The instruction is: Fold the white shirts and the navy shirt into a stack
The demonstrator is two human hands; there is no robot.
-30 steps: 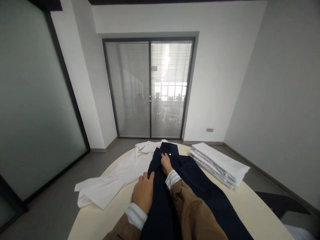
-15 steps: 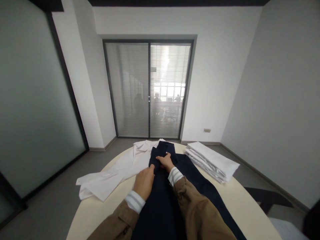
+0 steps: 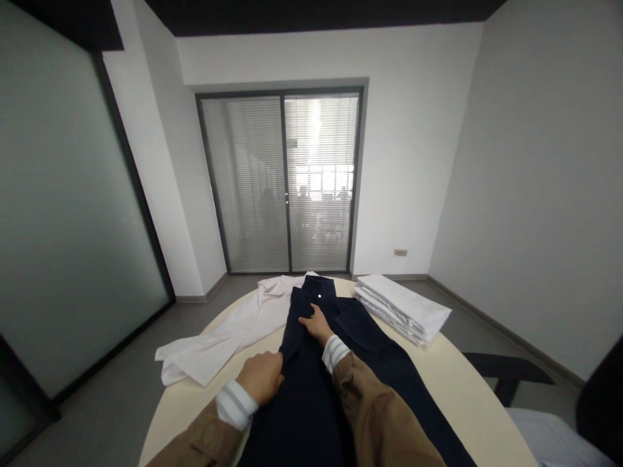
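Note:
A pair of dark navy trousers (image 3: 311, 402) lies lengthwise along the cream table (image 3: 452, 383), waistband and white button at the far end. My right hand (image 3: 316, 324) rests flat on the trousers below the waistband, fingers spread. My left hand (image 3: 261, 377) is at the left edge of the trouser leg, nearer to me, with its fingers curled onto the dark cloth. Both arms wear brown sleeves with striped cuffs.
A white garment (image 3: 228, 337) is spread out on the table's left side, hanging over the edge. A stack of folded white cloths (image 3: 402, 308) sits at the far right. A dark chair (image 3: 506, 376) stands to the right. Glass doors with blinds are ahead.
My left hand has slid back toward me along the trousers' left edge and curled up. My right hand has pulled back from the button, which now shows. The view has tilted up slightly.

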